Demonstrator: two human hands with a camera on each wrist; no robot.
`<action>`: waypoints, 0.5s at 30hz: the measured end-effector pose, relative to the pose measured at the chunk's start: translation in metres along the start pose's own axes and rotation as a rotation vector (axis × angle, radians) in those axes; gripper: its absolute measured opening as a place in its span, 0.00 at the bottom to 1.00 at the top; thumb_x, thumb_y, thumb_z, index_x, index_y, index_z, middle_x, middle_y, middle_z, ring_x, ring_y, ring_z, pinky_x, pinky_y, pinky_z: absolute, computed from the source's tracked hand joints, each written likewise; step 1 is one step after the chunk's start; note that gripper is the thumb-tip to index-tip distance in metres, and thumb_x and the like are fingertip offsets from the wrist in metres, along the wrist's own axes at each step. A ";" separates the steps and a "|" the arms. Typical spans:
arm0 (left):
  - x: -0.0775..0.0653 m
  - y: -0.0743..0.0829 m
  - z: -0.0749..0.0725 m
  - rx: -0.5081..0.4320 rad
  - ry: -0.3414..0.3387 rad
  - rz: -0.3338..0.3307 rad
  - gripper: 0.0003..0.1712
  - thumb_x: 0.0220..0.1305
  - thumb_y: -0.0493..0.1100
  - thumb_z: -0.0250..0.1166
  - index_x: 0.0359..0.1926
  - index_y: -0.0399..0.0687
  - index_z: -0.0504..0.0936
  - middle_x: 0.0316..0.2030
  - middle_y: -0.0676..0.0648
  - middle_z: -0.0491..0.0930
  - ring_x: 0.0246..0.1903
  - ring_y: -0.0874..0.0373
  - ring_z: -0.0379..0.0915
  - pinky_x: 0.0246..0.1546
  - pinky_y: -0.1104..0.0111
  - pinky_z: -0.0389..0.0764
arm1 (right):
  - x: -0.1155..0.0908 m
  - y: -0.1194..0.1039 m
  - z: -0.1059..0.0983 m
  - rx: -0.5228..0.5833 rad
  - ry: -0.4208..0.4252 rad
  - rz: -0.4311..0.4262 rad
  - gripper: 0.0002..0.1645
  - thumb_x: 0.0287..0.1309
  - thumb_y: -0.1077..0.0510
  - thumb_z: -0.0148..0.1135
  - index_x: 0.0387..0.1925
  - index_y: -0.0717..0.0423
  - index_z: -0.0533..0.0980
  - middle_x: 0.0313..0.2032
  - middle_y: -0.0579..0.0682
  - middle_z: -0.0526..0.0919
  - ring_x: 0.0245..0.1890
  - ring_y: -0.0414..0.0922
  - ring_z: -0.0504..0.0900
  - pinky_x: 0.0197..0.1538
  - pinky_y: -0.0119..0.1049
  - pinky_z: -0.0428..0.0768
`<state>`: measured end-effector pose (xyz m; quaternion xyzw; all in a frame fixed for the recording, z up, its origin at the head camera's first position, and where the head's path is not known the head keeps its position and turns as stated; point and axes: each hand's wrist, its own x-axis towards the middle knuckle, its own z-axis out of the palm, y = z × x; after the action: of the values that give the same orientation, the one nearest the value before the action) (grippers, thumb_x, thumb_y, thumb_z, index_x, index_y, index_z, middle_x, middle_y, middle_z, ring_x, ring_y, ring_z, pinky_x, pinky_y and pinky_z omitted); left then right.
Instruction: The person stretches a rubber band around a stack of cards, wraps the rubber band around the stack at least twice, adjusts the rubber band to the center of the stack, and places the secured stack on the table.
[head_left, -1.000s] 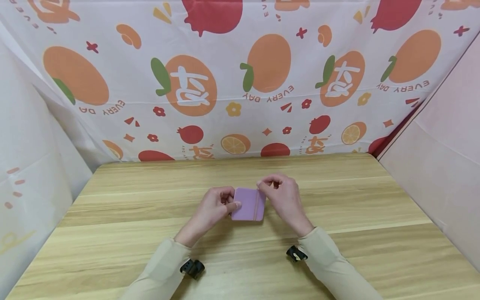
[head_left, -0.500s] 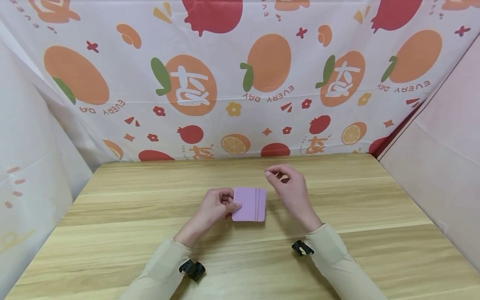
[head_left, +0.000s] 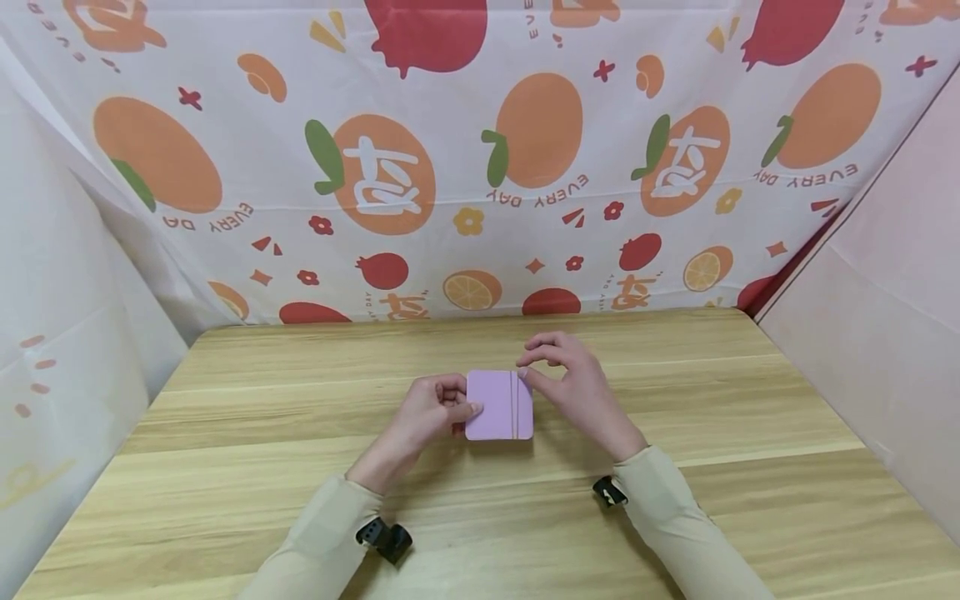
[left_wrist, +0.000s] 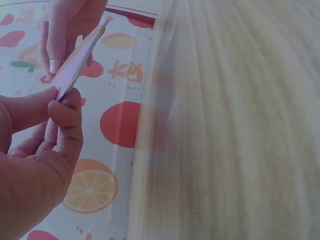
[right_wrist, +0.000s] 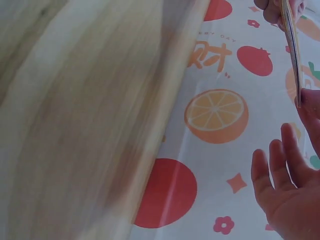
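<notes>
A thin lilac square stack, like cards or a notepad (head_left: 491, 408), is held up above the table. Two thin band lines run down its right part. My left hand (head_left: 433, 410) pinches its left edge, thumb on the near face and fingers behind. The left wrist view shows the stack (left_wrist: 71, 72) edge-on, with layered sheets and a yellowish band near its far end. At the top right corner is my right hand (head_left: 573, 383), its thumb tip touching or very close to the edge. In the right wrist view, several fingers of the right hand (right_wrist: 290, 185) are spread and hold nothing.
The wood-grain table (head_left: 300, 450) spreads under both hands. A white fruit-print cloth (head_left: 465, 150) hangs behind its far edge, with pale cloth sides to left and right. Black camera mounts (head_left: 385, 540) sit on both wrists.
My right hand first had its fingertips at the band, then lifted up and right off the stack, and has now come back to the top right corner. The left hand keeps its hold.
</notes>
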<state>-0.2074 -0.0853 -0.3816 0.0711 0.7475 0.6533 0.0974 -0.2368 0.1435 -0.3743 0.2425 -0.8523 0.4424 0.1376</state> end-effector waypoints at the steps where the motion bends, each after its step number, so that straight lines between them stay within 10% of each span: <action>1: 0.000 0.000 0.000 -0.002 -0.007 0.003 0.03 0.60 0.28 0.65 0.33 0.31 0.78 0.22 0.47 0.77 0.20 0.60 0.69 0.20 0.71 0.70 | 0.000 0.001 0.000 0.009 -0.006 0.003 0.07 0.57 0.59 0.71 0.38 0.46 0.85 0.49 0.43 0.79 0.52 0.41 0.74 0.52 0.49 0.77; 15: -0.001 0.000 0.000 -0.021 -0.065 0.035 0.06 0.59 0.29 0.65 0.30 0.32 0.75 0.21 0.48 0.76 0.19 0.59 0.69 0.21 0.70 0.71 | -0.001 0.006 0.001 0.231 -0.100 0.128 0.03 0.60 0.57 0.69 0.36 0.50 0.82 0.49 0.47 0.79 0.51 0.44 0.74 0.51 0.44 0.78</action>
<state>-0.2064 -0.0854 -0.3817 0.1043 0.7356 0.6601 0.1108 -0.2390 0.1462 -0.3797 0.2240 -0.8151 0.5330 0.0375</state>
